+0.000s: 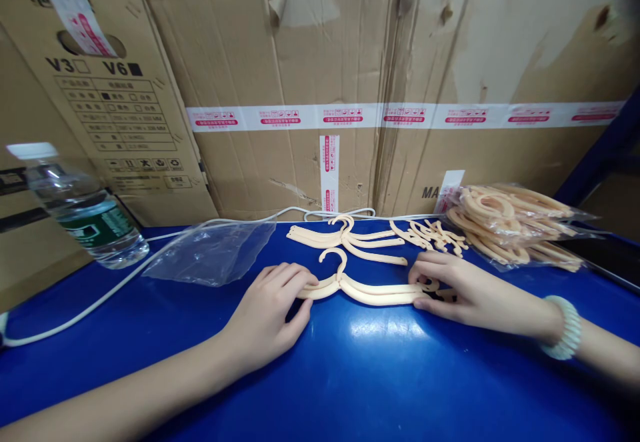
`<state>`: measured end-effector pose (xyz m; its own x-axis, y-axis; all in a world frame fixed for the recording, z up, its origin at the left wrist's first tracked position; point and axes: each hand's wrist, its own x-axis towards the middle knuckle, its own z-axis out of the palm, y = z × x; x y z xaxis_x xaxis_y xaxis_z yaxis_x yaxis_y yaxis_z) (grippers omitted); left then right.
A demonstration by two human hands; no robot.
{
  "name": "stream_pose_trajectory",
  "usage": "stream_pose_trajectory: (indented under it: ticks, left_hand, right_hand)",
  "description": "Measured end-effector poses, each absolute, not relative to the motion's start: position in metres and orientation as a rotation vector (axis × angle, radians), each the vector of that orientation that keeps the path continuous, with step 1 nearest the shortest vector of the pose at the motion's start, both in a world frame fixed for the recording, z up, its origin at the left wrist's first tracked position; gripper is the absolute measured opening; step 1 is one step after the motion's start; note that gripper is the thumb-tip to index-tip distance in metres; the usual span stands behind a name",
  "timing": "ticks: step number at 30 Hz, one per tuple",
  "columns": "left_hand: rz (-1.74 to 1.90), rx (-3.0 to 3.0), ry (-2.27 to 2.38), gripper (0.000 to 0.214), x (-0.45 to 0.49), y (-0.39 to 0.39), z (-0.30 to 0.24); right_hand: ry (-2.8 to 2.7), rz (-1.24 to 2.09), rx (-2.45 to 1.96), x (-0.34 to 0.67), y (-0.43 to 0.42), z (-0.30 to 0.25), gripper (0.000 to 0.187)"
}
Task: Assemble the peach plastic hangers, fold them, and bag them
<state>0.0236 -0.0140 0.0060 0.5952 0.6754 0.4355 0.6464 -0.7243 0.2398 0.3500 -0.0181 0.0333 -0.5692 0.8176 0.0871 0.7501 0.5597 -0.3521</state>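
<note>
A small stack of peach plastic hangers (370, 289) lies flat on the blue table (350, 375) in front of me. My left hand (270, 315) pinches the left end of the stack, fingers curled round it. My right hand (460, 292) grips the right end, with a pale bead bracelet (565, 329) on that wrist. Just behind lies a second stack of the same hangers (345, 239), untouched.
Loose small peach clips (435, 235) lie at the back, beside a plastic bag full of hangers (515, 225) at the right. An empty clear bag (215, 252), a water bottle (80, 212) and a white cable (90, 305) sit at the left. Cardboard boxes (320, 82) wall off the back.
</note>
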Motion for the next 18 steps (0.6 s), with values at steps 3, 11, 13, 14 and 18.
stream_pose_trajectory:
  ticks: [3, 11, 13, 14, 18]
  left_hand:
    - [0.781, 2.753, 1.146, 0.02, 0.0235, -0.0141, 0.0061]
    - [0.775, 2.755, 1.157, 0.022, 0.0234, -0.0146, 0.0064]
    - [0.782, 2.754, 1.155, 0.022, 0.0236, -0.0144, 0.0061]
    - [0.784, 2.754, 1.152, 0.023, 0.0236, -0.0143, 0.006]
    - [0.792, 2.749, 1.147, 0.025, 0.023, -0.0142, 0.0053]
  right_hand:
    - [-2.568, 0.395, -1.307, 0.3497, -0.0172, 0.033, 0.025]
    - [-2.557, 0.379, -1.31, 0.3495, -0.0166, 0.0337, 0.026]
    - [-2.539, 0.395, -1.315, 0.3504, -0.017, 0.0339, 0.027]
    - [-2.528, 0.412, -1.314, 0.351, -0.0172, 0.0338, 0.028]
    - [-2.449, 0.434, -1.309, 0.3537, -0.0165, 0.0318, 0.026]
